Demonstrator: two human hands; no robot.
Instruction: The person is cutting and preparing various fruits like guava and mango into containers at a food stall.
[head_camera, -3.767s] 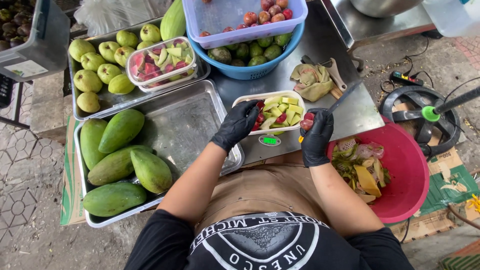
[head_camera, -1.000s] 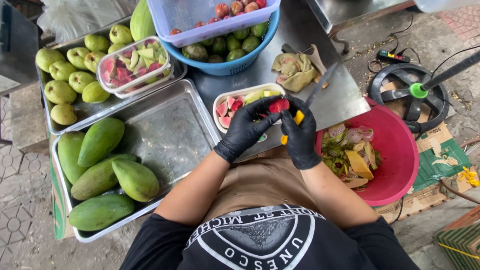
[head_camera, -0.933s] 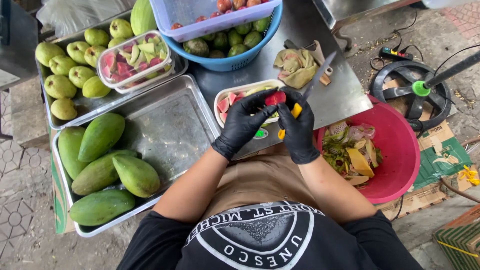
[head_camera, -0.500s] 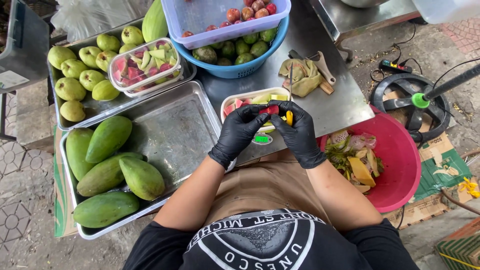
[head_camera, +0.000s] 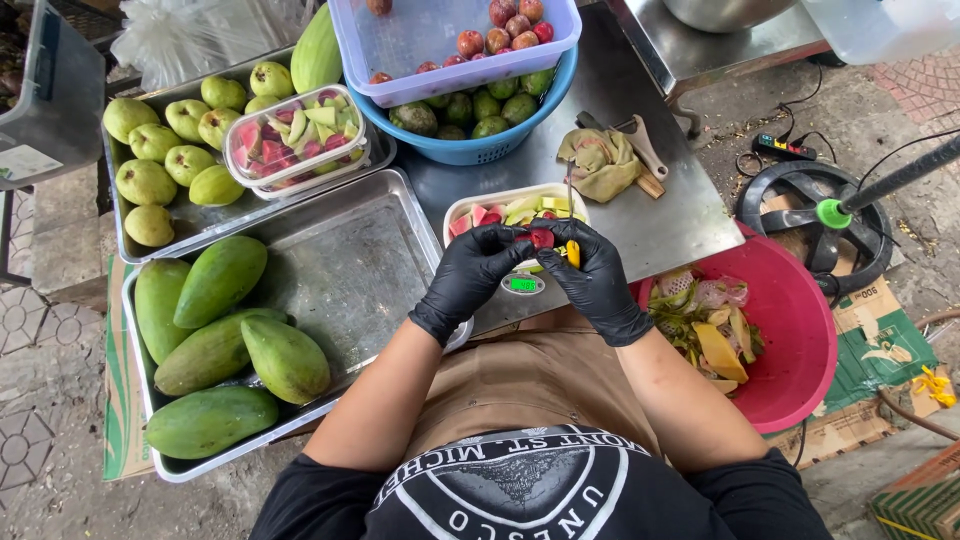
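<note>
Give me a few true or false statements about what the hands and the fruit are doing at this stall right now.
1. Both hands wear black gloves: the left hand and the right hand. True.
2. The hands hold a red fruit piece between them. True.
3. The red basin is full of whole mangoes. False: it holds peels and scraps; the mangoes lie in a metal tray.
4. The blue bowl sits under a clear bin of fruit. True.
5. The white tray is empty. False: it holds cut fruit.
</note>
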